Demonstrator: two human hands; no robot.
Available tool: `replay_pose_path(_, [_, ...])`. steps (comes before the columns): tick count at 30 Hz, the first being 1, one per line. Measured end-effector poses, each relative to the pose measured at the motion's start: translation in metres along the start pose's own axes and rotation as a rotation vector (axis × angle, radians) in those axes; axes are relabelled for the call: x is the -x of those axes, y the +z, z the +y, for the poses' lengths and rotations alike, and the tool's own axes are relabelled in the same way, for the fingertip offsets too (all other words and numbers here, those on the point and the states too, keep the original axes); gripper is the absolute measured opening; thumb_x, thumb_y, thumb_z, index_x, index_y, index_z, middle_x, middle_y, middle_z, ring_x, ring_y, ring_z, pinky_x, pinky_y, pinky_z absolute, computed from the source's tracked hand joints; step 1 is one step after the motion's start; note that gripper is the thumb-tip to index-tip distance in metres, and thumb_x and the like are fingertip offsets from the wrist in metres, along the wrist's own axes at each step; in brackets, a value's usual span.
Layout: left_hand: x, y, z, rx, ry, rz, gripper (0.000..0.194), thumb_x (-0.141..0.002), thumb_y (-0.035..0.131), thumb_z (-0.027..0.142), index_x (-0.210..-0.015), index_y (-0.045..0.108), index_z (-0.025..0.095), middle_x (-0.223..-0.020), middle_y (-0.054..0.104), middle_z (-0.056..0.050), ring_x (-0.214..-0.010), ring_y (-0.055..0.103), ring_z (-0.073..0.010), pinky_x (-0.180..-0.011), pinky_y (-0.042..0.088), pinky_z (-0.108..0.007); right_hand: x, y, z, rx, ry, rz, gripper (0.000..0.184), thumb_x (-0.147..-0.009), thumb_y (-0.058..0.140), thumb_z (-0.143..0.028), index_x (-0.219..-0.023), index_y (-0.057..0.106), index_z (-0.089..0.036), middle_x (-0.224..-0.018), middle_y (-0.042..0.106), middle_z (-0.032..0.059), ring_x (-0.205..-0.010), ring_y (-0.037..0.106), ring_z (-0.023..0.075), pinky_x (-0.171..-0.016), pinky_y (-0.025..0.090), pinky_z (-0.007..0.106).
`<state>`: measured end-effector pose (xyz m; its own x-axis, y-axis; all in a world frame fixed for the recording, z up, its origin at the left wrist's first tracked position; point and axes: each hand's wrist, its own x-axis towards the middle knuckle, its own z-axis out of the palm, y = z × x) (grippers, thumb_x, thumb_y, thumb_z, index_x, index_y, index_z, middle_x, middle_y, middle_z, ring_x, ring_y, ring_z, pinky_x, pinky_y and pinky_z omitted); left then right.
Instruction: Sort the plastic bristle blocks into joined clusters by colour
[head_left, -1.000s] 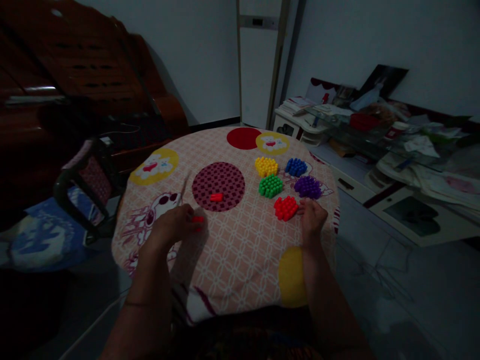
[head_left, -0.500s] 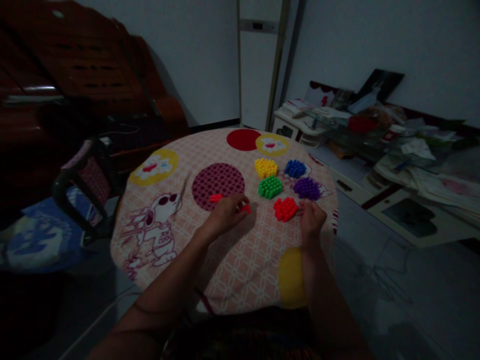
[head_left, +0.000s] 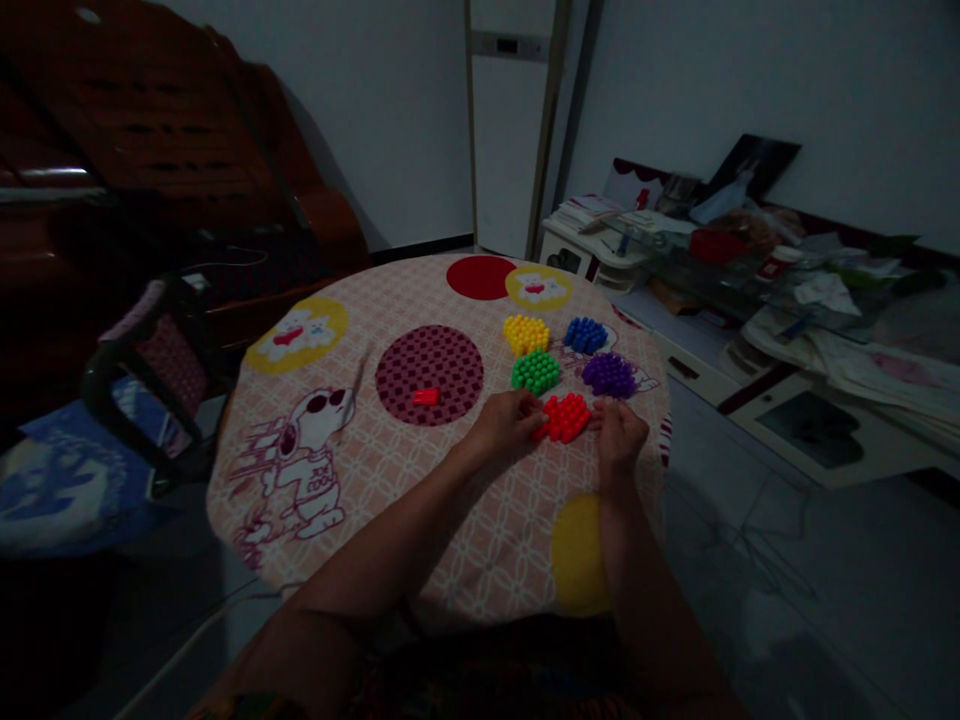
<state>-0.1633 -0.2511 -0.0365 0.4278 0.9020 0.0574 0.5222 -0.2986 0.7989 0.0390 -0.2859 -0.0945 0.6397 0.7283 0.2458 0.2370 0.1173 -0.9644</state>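
My left hand (head_left: pixel 510 422) is closed in a pinch on a small red plastic piece (head_left: pixel 540 432), at the left edge of a cluster of round-topped red plastic pieces (head_left: pixel 566 418). On the other side of that cluster, my right hand (head_left: pixel 621 430) has its fingers drawn together, their tips at the cluster's right edge; what they grip, if anything, is hidden. Behind stand similar clusters in green (head_left: pixel 535 371), purple (head_left: pixel 609 375), yellow (head_left: pixel 526 334) and blue (head_left: pixel 586 335). More red plastic (head_left: pixel 426 397) lies apart on the purple checked circle to the left.
A patterned cloth covers the round table (head_left: pixel 450 540). A dark-framed chair (head_left: pixel 150 400) stands at the left, before a wooden sofa (head_left: pixel 172 150). To the right runs a low cabinet (head_left: pixel 810 430) piled with papers, bags and a cup (head_left: pixel 778 263).
My left hand has moved right with the red piece, from beside the checked circle to the red cluster. My right hand stays at the cluster's right edge. The view has shifted slightly.
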Motion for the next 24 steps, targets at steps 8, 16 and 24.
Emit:
replay_pose_path(8, [0.009, 0.013, -0.001, 0.036, -0.059, 0.01, 0.023, -0.068, 0.072, 0.015, -0.091, 0.071, 0.014, -0.073, 0.067, 0.002, -0.065, 0.059, -0.0113, -0.06, 0.041, -0.021, -0.001, -0.001, 0.003, -0.01, 0.002, -0.007, 0.047, -0.089, 0.055, -0.058, -0.078, 0.068, -0.015, -0.061, 0.065, 0.0011, -0.05, 0.057, 0.0142, -0.052, 0.044, 0.026])
replay_pose_path(16, [0.003, 0.023, -0.002, 0.08, -0.013, 0.038, 0.048, -0.067, 0.068, 0.008, -0.115, 0.067, 0.015, -0.083, 0.072, -0.001, -0.073, 0.066, -0.0136, -0.068, 0.05, -0.023, -0.001, 0.0, 0.001, 0.013, 0.002, 0.004, 0.05, -0.089, 0.054, -0.062, -0.077, 0.068, -0.015, -0.061, 0.065, 0.0016, -0.05, 0.057, 0.0144, -0.051, 0.044, 0.026])
replay_pose_path(24, [0.001, 0.009, -0.011, 0.072, 0.046, 0.056, 0.06, -0.069, 0.068, 0.008, -0.128, 0.064, 0.015, -0.108, 0.075, -0.008, -0.08, 0.072, -0.016, -0.073, 0.058, -0.027, -0.001, -0.001, 0.0, 0.019, -0.011, -0.011, 0.05, -0.09, 0.054, -0.06, -0.078, 0.068, -0.015, -0.062, 0.066, 0.0022, -0.051, 0.057, 0.0145, -0.052, 0.045, 0.027])
